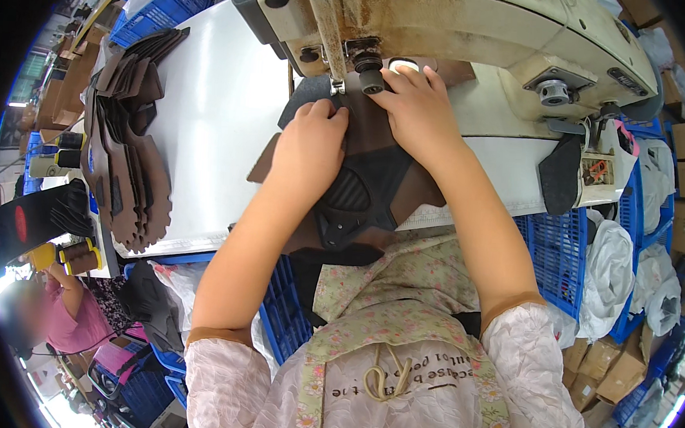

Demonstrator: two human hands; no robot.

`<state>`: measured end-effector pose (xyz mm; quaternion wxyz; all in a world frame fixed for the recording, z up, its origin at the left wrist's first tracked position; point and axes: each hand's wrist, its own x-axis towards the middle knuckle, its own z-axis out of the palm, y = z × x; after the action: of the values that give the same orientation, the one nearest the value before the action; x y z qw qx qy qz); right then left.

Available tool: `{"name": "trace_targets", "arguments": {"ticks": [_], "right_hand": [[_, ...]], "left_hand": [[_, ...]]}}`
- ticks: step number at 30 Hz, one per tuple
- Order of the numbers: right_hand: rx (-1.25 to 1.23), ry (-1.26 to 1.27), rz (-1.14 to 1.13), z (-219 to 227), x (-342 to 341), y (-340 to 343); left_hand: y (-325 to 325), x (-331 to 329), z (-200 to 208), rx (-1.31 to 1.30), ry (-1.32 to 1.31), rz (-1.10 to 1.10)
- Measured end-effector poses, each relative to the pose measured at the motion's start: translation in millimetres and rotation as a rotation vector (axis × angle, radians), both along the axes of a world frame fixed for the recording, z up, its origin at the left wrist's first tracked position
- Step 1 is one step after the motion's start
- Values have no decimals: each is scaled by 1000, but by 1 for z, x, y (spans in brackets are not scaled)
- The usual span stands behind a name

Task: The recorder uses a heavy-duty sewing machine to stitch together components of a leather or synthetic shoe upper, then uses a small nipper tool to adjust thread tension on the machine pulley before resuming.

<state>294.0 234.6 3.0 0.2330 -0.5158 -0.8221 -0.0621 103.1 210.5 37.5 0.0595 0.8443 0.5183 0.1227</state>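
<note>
Two bare hands are steadying a brown-and-black cut sheet piece beneath a sewing machine.
A long white worktable (214,128) is spreading beneath everything, and a cream, rust-stained metal sewing machine (463,29) is reaching over its far side. At the left, a fanned stack of dark-brown, notched-edge flat pieces (130,154) is lying on the tabletop. The brown-and-black cut sheet piece (380,169), bearing a ribbed black oval panel, is lying under the machine head and overhanging the near table edge. The right hand (419,113) is resting on its far part beside the black knob (370,80), fingers slightly apart; the left hand (313,138) is resting just left, fingers bent and together. Whether either is pinching the material, I cannot tell. The small metal presser foot (337,86) is standing near the left fingertips.
</note>
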Motion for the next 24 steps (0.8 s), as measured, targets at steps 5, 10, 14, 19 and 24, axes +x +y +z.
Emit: {"name": "trace_targets", "arguments": {"ticks": [5, 10, 14, 19, 24], "right_hand": [[-175, 68, 246, 16, 12, -21], [-149, 83, 278, 15, 23, -39], [-124, 102, 277, 6, 25, -40], [-118, 155, 257, 1, 21, -40], [-122, 173, 222, -3, 11, -42]], "left_hand": [[3, -15, 6, -77, -156, -86], [-4, -3, 8, -47, 46, -39], [-5, -2, 6, -29, 101, -49], [-1, -4, 8, -33, 91, -54], [6, -15, 5, -59, 6, -50]]}}
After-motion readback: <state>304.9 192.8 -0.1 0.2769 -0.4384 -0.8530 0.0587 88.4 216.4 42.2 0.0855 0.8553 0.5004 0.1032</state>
